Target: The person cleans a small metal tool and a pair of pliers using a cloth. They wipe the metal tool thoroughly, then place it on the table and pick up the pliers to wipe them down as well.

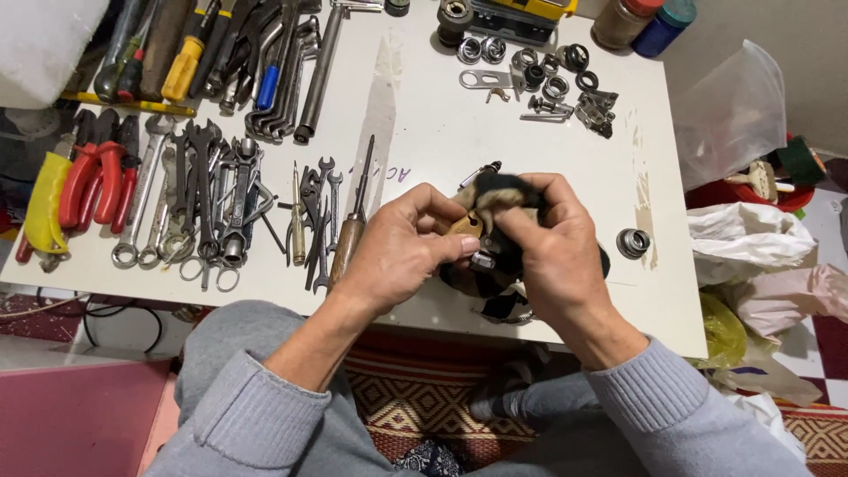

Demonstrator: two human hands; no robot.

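While my left hand (402, 243) pinches a small tan part (465, 226) between thumb and fingers, my right hand (543, 243) grips a dark rag (495, 190) wrapped round it, both held just above the white counter (442, 132). Under the rag I think I see a metal piece. A steel ring (632, 242) lies near the right hand, spanners (208, 194) well to the left.

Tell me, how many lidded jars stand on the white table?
2, both at the table's far right corner: a red-lidded jar and a blue jar with a teal lid beside it. Others may lie beyond the frame.
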